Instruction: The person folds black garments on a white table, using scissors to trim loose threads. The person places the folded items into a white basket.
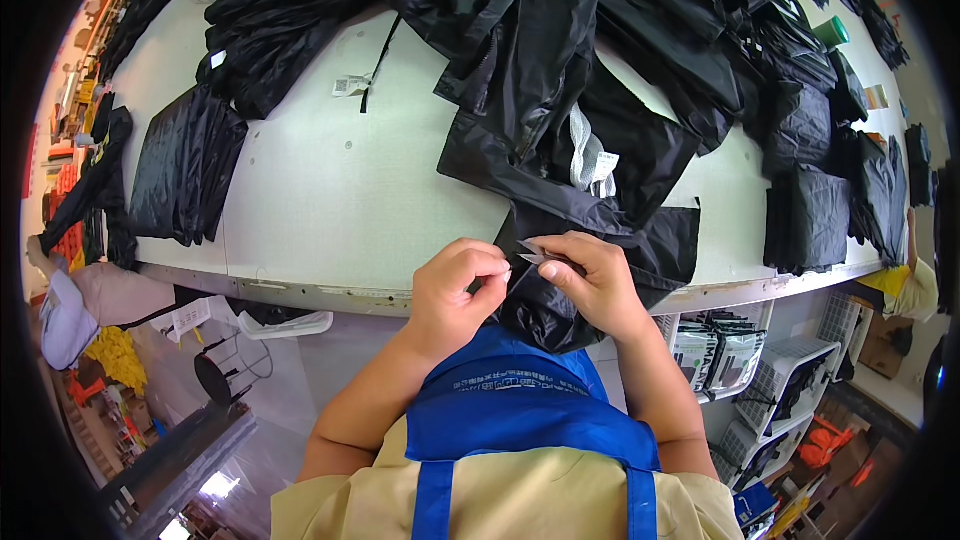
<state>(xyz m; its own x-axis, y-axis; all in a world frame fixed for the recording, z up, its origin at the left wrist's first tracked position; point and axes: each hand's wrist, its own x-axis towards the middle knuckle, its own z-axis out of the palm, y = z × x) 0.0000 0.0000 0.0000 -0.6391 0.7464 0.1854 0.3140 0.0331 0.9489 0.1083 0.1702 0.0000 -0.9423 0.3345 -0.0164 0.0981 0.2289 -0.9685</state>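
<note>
1. So, far left: co-worker (115,295) by the table edge, yellow fabric pile (115,355) low down nearby
2. Next: folded black stack (188,165) lying on the pale table (300,200), near its front edge; dark round stool (213,380) below on the floor side, white bin (285,324) just under the edge
3. Beyond the stack: big black heap (285,25) at the far side of the table; right of it a white printed tag (350,86) lies flat beside a thin black strip (378,70)
4. Left hand (457,290): fingers curled, thumb and index tips pinched together at the near table edge, right by the black cloth; can't tell what, if anything, sits between the tips
5. Center: black garment (560,175) spread in folds across the table, lower part drooping over the near edge in front of the blue apron (520,400); pale band (579,145) and white label (604,167) show on it
6. Right hand (595,280): fingers wrapped round small metal snips (536,252), blades apart, tips aimed at the left hand, over the garment
7. Right: folded black bundles (815,215) on the table, green roll (831,32) behind, white wire baskets (775,390) underneath
</note>
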